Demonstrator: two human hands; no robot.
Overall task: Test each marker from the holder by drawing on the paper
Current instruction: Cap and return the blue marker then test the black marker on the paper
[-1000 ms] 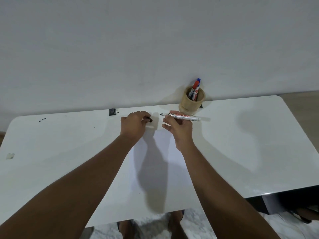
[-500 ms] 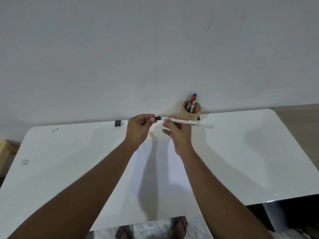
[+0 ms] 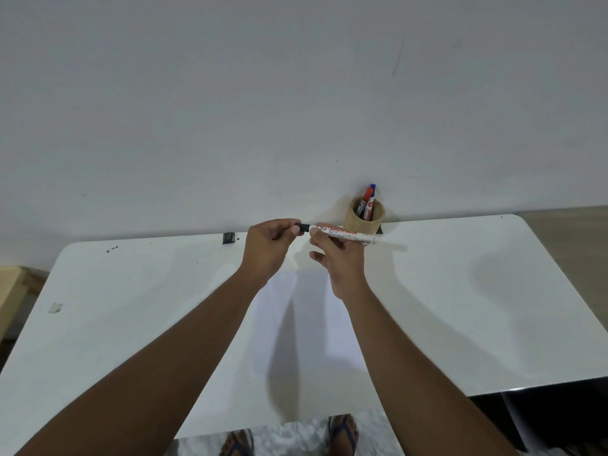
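My right hand (image 3: 339,258) grips a white marker (image 3: 348,234) by its barrel, held level above the far part of the table. My left hand (image 3: 269,246) pinches the marker's black cap (image 3: 303,228), which sits against the marker's left end. A white sheet of paper (image 3: 309,324) lies on the table under my forearms, partly shaded by them. A round wooden holder (image 3: 365,218) stands against the wall just behind the marker, with a red-capped and a blue-capped marker (image 3: 367,200) sticking out of it.
The white table (image 3: 460,307) has rounded corners and ends at the wall. A small black block (image 3: 228,237) lies near the back edge, left of my hands. Tiny dark specks (image 3: 112,249) and a pale scrap (image 3: 55,307) are at the left. My sandalled feet (image 3: 342,432) show below the front edge.
My left hand has brought the black cap up to the marker's tip; a second ago cap and tip were apart. Both hands rose slightly from the paper as my view tilted up.
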